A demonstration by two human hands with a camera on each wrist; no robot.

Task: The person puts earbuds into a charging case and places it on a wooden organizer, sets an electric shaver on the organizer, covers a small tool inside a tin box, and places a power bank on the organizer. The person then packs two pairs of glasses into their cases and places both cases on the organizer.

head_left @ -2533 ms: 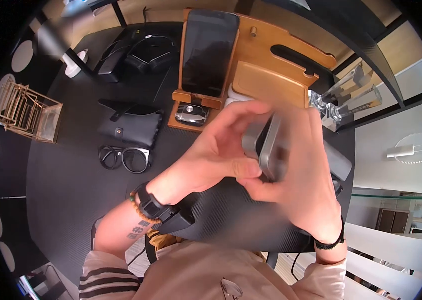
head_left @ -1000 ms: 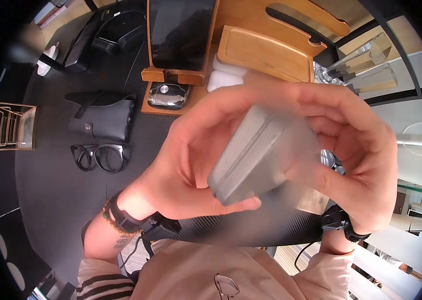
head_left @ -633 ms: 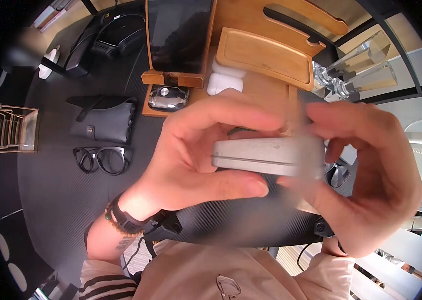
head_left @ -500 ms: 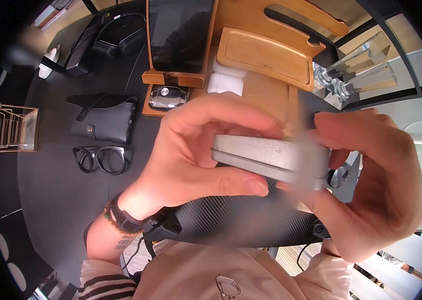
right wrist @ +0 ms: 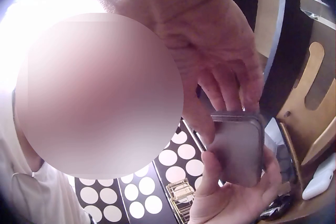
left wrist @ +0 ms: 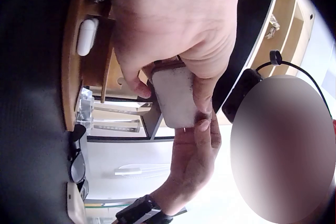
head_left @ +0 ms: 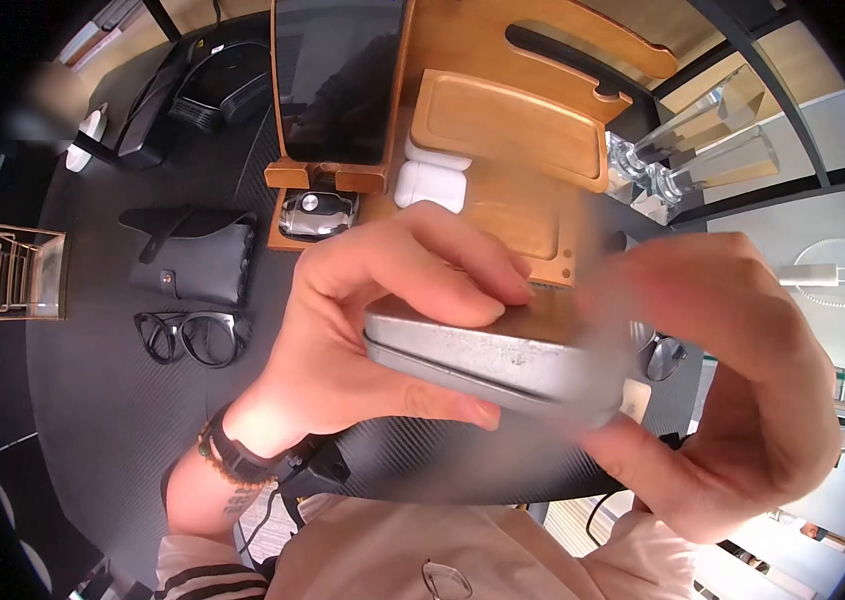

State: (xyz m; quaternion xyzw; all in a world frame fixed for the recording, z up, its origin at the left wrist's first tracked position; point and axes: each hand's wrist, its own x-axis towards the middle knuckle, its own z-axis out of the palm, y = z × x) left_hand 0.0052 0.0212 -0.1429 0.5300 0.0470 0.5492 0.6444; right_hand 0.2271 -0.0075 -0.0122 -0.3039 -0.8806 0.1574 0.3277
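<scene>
Close to the head camera, a small silver metal tin (head_left: 483,362) with rounded corners is held up over the desk. A seam runs around its side. My left hand (head_left: 328,325) grips the left end, fingers over the top and thumb along the lower edge. At the other end, my right hand (head_left: 758,390) holds the tin with curled fingers above and its thumb at the lower corner; a blur covers part of that end in the head view. The left wrist view shows a flat, pale face of the tin (left wrist: 176,98), with both hands around it.
Behind the hands stands a wooden organiser (head_left: 513,120) bearing a dark tablet-like device (head_left: 341,80) and a white earbud case (head_left: 431,187). Glasses (head_left: 191,338) and a black leather pouch (head_left: 193,255) lie left. Crystal trophies (head_left: 708,120) stand at right; sunglasses (head_left: 661,357) lie below.
Both hands have turned the tin: it showed end-on and slanted earlier, then its long side. Over the last half second it has come lower and closer, and the head view has shifted slightly.
</scene>
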